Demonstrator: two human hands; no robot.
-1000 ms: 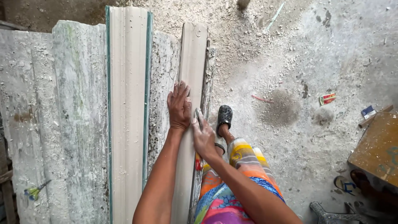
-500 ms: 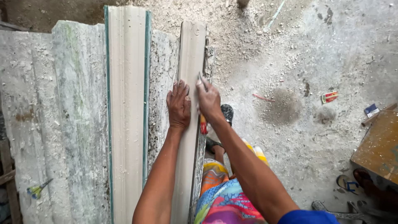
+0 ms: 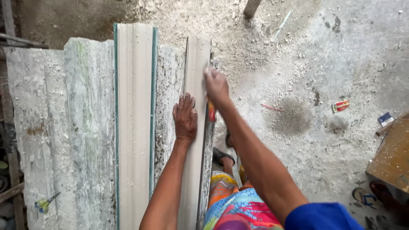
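right hand (image 3: 216, 86) moved up moulding (image 3: 197, 85) | dusty bench (image 3: 55, 127) | gritty floor (image 3: 332, 64)

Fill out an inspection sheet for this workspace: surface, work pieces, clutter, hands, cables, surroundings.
Surface: rough whitish bench, crusted and strewn with pale crumbs.
Work pieces: narrow moulded strip lies lengthwise at the bench's right edge; wider moulded strip with green edges lies beside it, to its left.
Clutter: small green-handled tool near the bench's near left corner.
Hands: left hand flat on the narrow moulded strip; right hand grips a red-handled tool at the strip's right edge; the tool's tip is hidden.
Cables: nothing seen.
Surroundings: dusty floor with pale debris, small packets, wooden board and sandals at right.
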